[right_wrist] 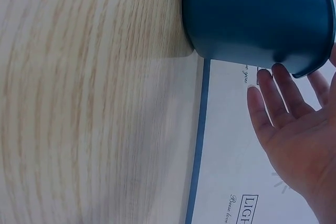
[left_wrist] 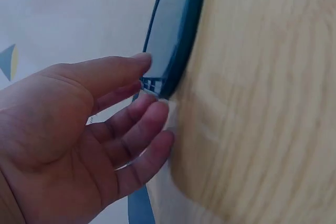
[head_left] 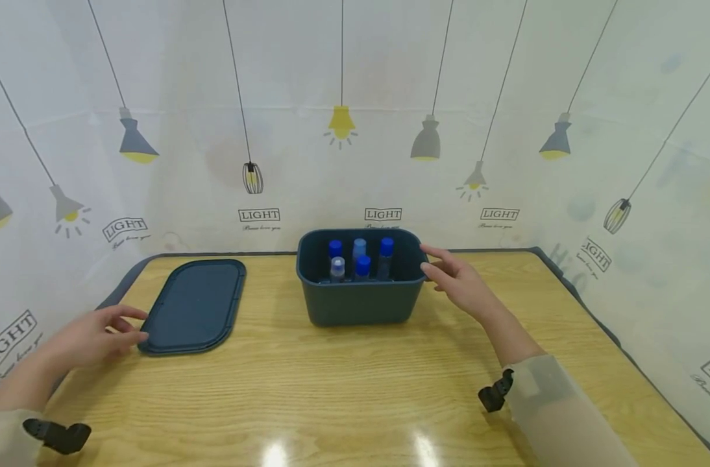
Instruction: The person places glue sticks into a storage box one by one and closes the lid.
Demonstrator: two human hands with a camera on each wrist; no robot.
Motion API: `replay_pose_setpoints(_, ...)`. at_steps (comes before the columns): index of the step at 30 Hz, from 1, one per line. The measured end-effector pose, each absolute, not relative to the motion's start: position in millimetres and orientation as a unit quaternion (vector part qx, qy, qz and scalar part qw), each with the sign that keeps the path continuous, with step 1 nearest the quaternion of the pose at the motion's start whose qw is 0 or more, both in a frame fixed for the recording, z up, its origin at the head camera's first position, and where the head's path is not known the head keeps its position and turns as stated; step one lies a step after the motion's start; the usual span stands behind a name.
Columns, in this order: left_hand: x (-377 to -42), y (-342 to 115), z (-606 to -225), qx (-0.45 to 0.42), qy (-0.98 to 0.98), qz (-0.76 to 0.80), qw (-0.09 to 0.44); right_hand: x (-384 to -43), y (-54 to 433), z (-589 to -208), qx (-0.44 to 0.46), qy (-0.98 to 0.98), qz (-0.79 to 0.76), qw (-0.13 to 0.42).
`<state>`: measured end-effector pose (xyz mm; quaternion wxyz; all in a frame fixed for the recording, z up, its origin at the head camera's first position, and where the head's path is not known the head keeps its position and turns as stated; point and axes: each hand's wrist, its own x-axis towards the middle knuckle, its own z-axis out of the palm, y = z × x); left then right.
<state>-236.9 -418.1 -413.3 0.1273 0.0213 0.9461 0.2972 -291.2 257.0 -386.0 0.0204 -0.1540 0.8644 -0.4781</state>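
A deep dark-blue bin [head_left: 363, 305] stands at the back middle of the table, with several small clear bottles [head_left: 362, 267] inside, most blue-capped. At its right end is my right hand [head_left: 463, 285], the thumb and index finger at the rim and the other fingers extended along the outer wall [right_wrist: 247, 19]. To the left, a flat dark-blue lid [head_left: 194, 305] with a raised edge lies on the table. My left hand [head_left: 95, 337] is at the lid's near left corner. The thumb tip overlaps the corner in the left wrist view, with loosely bent fingers [left_wrist: 149, 150] beside it.
The wooden table [head_left: 331, 389] has a dark border along its back. Behind it hangs a pale curtain [head_left: 296, 130] printed with lamps. Both forearms wear black wrist mounts [head_left: 495, 392] over light sleeves.
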Motion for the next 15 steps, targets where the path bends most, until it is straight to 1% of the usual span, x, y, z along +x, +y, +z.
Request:
replay_pose_setpoints(3, -238.5, -422.3, -417.7, 0.007, 0.942, 0.293, 0.163, -291.5, 257.3, -386.2, -0.153, 0.864, -0.480, 0.021)
replay_pose_setpoints(4, -238.9, -422.5, -419.3, 0.006, 0.942, 0.292, 0.166, -291.7, 257.4, -386.3, -0.152, 0.863, -0.481, 0.021)
replay_pose_setpoints(15, -236.1, -414.9, -422.8, 0.011, 0.938, 0.315, 0.143, -295.6, 258.0, -390.4, -0.150, 0.860, -0.487, 0.014)
